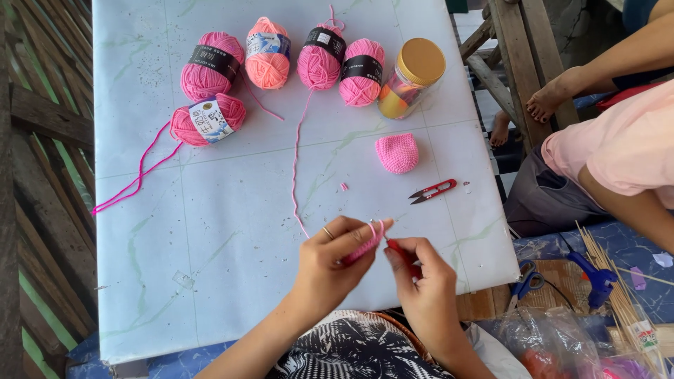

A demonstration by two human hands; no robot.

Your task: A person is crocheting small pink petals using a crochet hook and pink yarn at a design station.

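My left hand [337, 263] pinches a short pink crocheted strip [365, 245], with pink yarn looped over its forefinger. The strand [298, 161] runs up the white board to a pink yarn ball [319, 62]. My right hand [425, 284] grips a red-handled crochet hook [401, 251], its tip at the strip. A finished pink crocheted cap [397, 153] lies beyond my hands, and red thread snips [432, 191] lie to its right.
Several pink and salmon yarn balls [210, 67] line the far side of the white board [154, 245], beside a gold-lidded jar [413, 76]. Another person sits at right [618, 154]. Blue scissors [525, 284], a blue glue gun [595, 277] and bamboo sticks [621, 295] lie lower right.
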